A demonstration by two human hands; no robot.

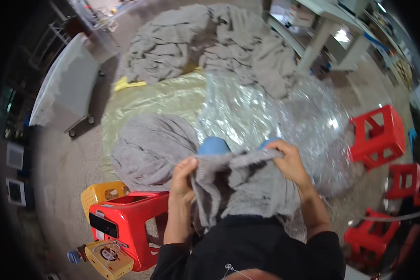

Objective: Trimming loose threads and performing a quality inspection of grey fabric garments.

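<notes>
A concrete floor (74, 158) carries a crinkled clear plastic sheet (238, 109) beside a yellowish translucent plastic sheet (182, 95), with a large rumpled heap of grey-brown fabric (172, 42) at their far edge. A rounded bundle of grey fabric (154, 144) lies near the person's left knee. The soft grey textured cloth (261, 186) is spread over the lap, between both hands. The left hand (184, 175) is closed on one edge — thumb along the cloth — and the right hand (289, 161) pinches the opposite edge, fingers curled. A glossy red plastic stool (131, 233) stands at left; three red plastic stools (393, 126) stand at right.
</notes>
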